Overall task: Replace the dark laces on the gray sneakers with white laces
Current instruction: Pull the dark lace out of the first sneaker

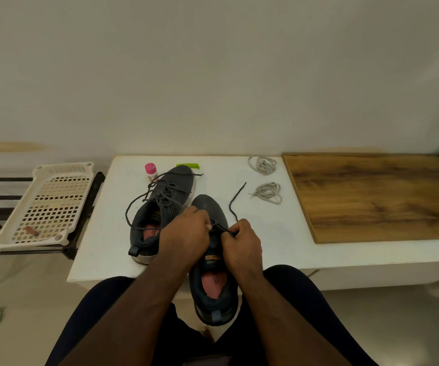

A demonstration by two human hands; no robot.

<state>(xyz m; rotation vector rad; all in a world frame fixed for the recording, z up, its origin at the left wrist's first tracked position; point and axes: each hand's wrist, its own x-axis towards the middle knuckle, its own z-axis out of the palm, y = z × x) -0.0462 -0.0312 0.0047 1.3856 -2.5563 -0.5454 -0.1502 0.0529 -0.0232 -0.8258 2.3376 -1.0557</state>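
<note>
right hand (242, 240): fingers curled, pinching the dark lace (235, 200) just right of the near sneaker's eyelet rows; the lace's free end runs up and away over the surface (112, 233).
left hand (185, 231): curled over the lacing area of the near sneaker (213, 273), fingertips at the lace; whether it pinches the lace or only steadies the shoe, cannot tell.
near sneaker: heel hangs off the surface's front edge toward the lap, toe on the surface.
far sneaker (164, 207): just left of and behind it, dark lace loosened but threaded, ends trailing loose.
white laces (264, 178): two coiled bundles, well right of the shoes, near the wooden board (371, 196) (untouched, by the look).
progress: early, I judge; unlacing of the first shoe underway, no white lace in any eyelet seen.
left to do: finish pulling both dark laces out, thread both white ones.
hidden: eyelets of the near sneaker covered by both hands, so how many rows are out is unclear.
hard to read: tongue label, pink-capped bottle (150, 170), green item (188, 166) behind the far toe.
</note>
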